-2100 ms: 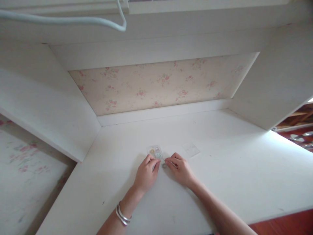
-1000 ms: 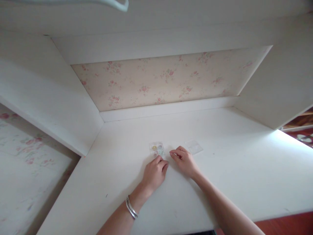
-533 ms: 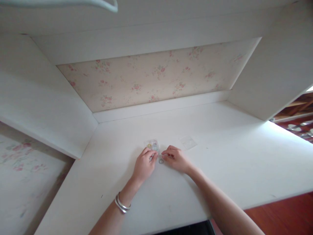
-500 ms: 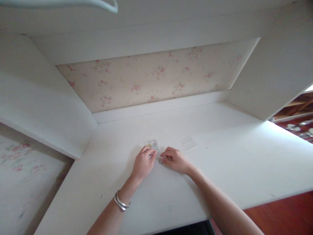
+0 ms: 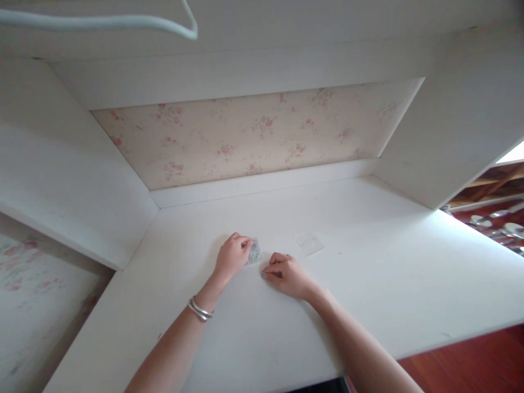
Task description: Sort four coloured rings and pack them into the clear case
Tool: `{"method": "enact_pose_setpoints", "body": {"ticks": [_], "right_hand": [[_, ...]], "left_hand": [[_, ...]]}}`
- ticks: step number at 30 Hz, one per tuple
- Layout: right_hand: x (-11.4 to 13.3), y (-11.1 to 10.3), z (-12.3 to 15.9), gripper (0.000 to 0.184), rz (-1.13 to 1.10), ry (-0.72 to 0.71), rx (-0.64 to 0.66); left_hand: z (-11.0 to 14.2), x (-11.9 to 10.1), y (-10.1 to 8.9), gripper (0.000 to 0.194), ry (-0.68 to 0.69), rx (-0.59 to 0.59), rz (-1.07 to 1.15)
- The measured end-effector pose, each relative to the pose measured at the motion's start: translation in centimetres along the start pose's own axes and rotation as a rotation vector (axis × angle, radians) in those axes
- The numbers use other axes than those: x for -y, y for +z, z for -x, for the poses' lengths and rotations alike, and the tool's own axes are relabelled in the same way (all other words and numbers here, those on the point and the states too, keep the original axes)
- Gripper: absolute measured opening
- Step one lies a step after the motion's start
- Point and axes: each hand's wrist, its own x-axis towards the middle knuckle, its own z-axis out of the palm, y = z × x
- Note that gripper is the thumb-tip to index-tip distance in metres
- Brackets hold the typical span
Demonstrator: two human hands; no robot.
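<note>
My left hand (image 5: 232, 256) is closed, its thumb and fingers pinching the edge of a small clear plastic bag (image 5: 254, 252). Small greenish and pale pieces show through the plastic, too small to name. Just right of it, my right hand (image 5: 290, 277) rests low on the white desk (image 5: 245, 338), its fingers pressed together. At those fingertips is a tiny greyish thing (image 5: 263, 274) whose kind I cannot make out. A second clear plastic bag (image 5: 310, 244), flat, lies beyond my right hand and touches neither hand.
White side panels (image 5: 61, 153) rise left and right of the desk, with floral wallpaper (image 5: 245, 136) behind. A white cable (image 5: 123, 23) crosses overhead. Something dark (image 5: 323, 386) shows at the desk's front edge, and red flooring (image 5: 470, 360) lies below right.
My hands have drawn apart: the left, with the bag, has shifted left, away from the right fingertips. The view has tilted slightly. The second bag stays on the desk.
</note>
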Motion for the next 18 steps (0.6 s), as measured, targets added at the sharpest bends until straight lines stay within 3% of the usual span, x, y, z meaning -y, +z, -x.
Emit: {"method": "enact_pose_setpoints", "body": {"ticks": [5, 9, 12, 18], "right_hand": [[-0.3, 0.1, -0.1, 0.022, -0.130, 0.064, -0.031], [-0.7, 0.6, -1.0, 0.024, -0.233, 0.206, -0.181], [-0.7, 0.7, -2.1, 0.027, -0.224, 0.261, -0.264], [-0.1, 0.8, -5.2, 0.027, -0.134, 0.215, -0.327]], "left_hand": [[4.3, -0.9, -0.7, 0.025, 0.109, 0.025, 0.098], [7.4, -2.2, 0.3, 0.022, 0.122, 0.116, 0.059], [8.0, -2.7, 1.0, 0.021, 0.128, 0.156, 0.009], [8.0, -2.4, 1.3, 0.024, 0.167, 0.161, -0.034]]}}
